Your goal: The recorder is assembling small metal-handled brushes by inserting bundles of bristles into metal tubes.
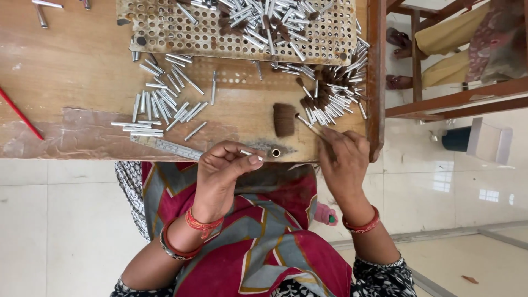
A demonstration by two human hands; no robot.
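Wooden workbench [66, 71], seen from above, with both hands at its near edge. The left hand [223, 170] is curled narrow, thumb and forefinger pinching a short silver metal tube [246, 152] just beside a small hole [275, 153] in the bench edge. The right hand [344, 159] reaches forward, its fingers closed on a thin brush stem [311, 127] whose dark tip points toward the pile. A brown bristle tuft [284, 119] lies between the hands, just beyond the hole. Loose silver tubes [162, 102] are scattered to the left; a heap of tubes fitted with dark bristles [333, 93] lies near the right hand. A perforated metal tray [181, 33] holds more tubes farther back. A metal ruler [168, 146] lies along the bench edge.
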